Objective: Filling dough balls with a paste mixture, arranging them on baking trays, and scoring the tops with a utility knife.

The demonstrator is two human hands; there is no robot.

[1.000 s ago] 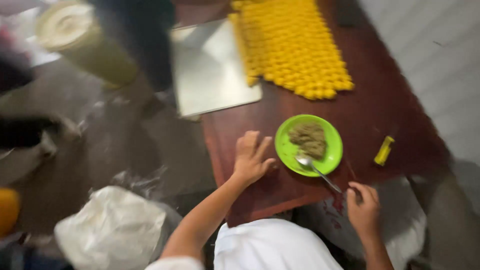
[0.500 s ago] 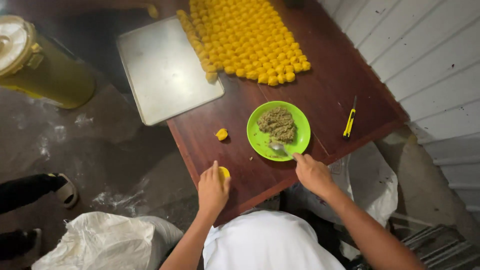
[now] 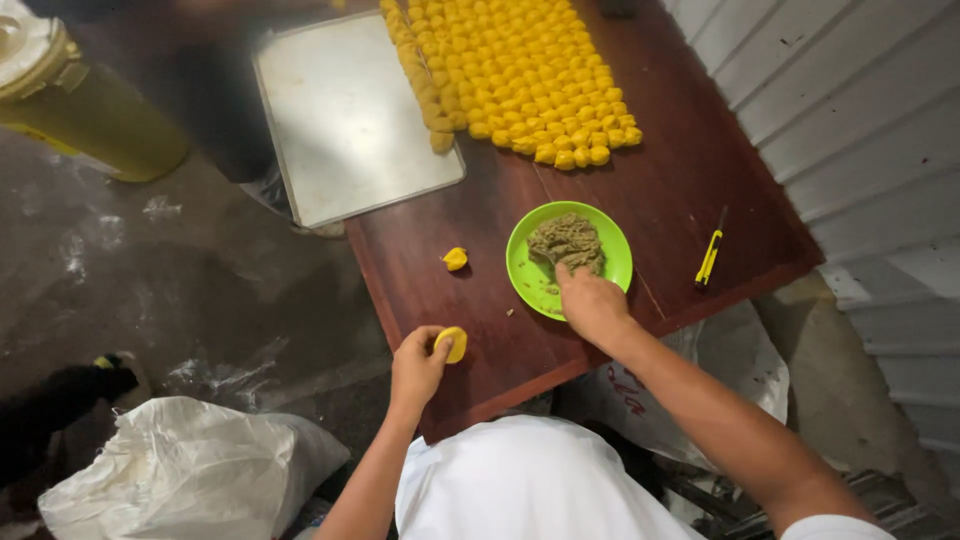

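We see the left hand [image 3: 418, 366] closed around a small yellow dough piece [image 3: 451, 344], pinched between thumb and fingers at the near edge of the dark wooden table [image 3: 690, 190]; the piece is an oval disc standing on edge, its long axis running roughly from near-left to far-right, its flat face turned toward the right. The right hand [image 3: 592, 303] rests over the near rim of a round green plate [image 3: 615, 250], fingers curled down into the heap of greenish-brown filling [image 3: 566, 241]; whether it grips anything we cannot tell, since the fingertips are hidden. A second small yellow dough lump [image 3: 455, 259] lies alone on the table between the plate and the table's left edge. Farther off, rows of yellow dough balls [image 3: 510, 70] form a broad block running away from us, just beside a bare rectangular metal tray [image 3: 350, 115] that overhangs the table's left side. A yellow utility knife [image 3: 709, 258] lies to the right of the plate, pointing away and slightly right. On the floor at far left stands a yellow cylindrical container with a pale lid [image 3: 70, 95], and a crumpled white sack [image 3: 180, 470] lies at near left.
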